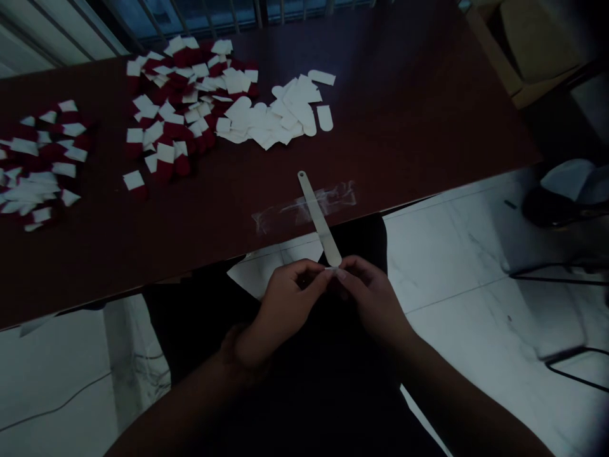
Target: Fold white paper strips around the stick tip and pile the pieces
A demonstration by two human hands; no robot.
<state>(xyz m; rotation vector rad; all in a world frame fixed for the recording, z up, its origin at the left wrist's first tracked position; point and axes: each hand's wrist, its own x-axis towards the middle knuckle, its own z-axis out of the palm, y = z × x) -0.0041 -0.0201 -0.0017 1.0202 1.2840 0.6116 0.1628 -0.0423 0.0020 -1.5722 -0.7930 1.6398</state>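
Note:
My left hand (297, 292) and my right hand (368, 295) meet just off the table's front edge, thumbs and fingers pinched together. Between the fingertips a sliver of a small white piece (332, 269) shows; most of it is hidden. Right above it lies the rounded end of a flat, pale stick (320, 219) with a hole at its far end. This stick juts out over the edge, and clear tape (340, 197) crosses it on the tabletop. Whether the white piece touches the stick I cannot tell.
On the dark red-brown table (419, 139) lie loose white round-ended pieces (271, 120). Farther left are a heap of red-and-white pieces (190, 82) and another such heap (42, 152). A cardboard box (537, 51) stands beyond the right end, a dark chair (552, 203) at right.

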